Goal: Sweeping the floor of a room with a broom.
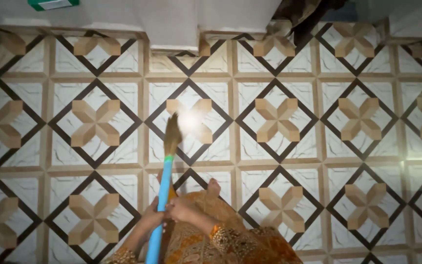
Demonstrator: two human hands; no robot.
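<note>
Broom (164, 190) with the blue handle sits upright mid-floor, bristles on the patterned tile floor (318, 146), left hand (150, 217) and right hand (179, 210) both closed around it; I'd say short, low strokes work best.

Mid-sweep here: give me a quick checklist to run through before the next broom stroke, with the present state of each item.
1. Grip: left hand and right hand both wrapped on the blue broom handle: ok.
2. Bristles down at the patterned tile floor; actual contact: cannot tell.
3. Path ahead of the bristles free of objects as far as the white ledge: ok.
4. Bare foot beside the handle, clear of the bristles: ok.
5. Dust or debris on the tiles: cannot tell, glare near the bristles.
</note>
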